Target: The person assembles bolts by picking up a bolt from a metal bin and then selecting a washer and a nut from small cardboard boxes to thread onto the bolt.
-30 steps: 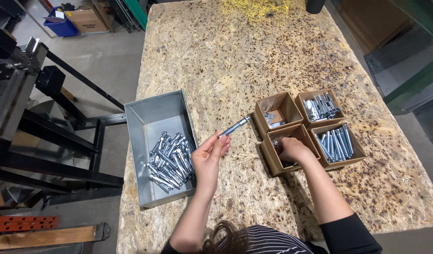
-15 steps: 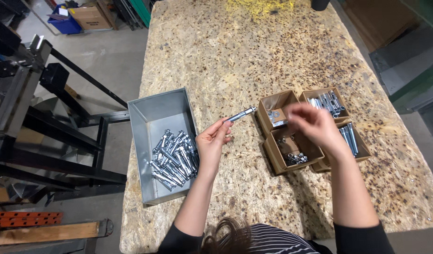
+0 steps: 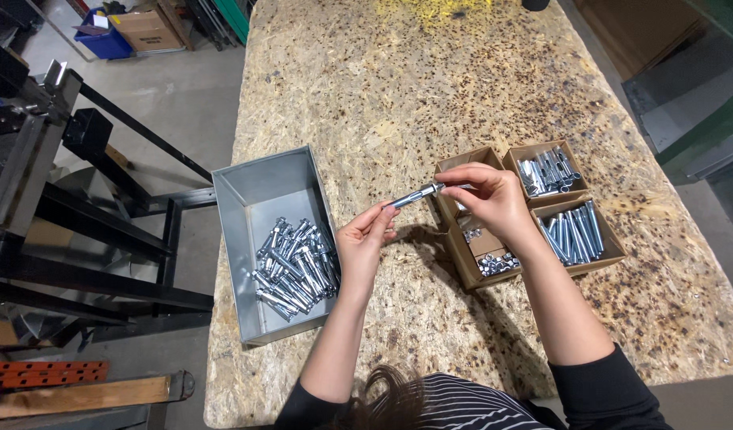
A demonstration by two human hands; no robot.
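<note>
Landmark: grey bin (image 3: 247,207) on the table (image 3: 398,95).
Bolt (image 3: 414,195): held in the air right of the bin, long axis running left-low to right-high, between my two hands.
Left hand (image 3: 365,239): fingertips pinched shut on the bolt's lower end.
Right hand (image 3: 490,195): fingers closed round the upper end (what they pinch there I cannot tell).
Boxes (image 3: 557,211): further right, under my right hand.

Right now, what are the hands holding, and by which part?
One long silver metal bolt: left hand pinches its lower end, right hand grips the upper end, above the cardboard boxes.
</note>
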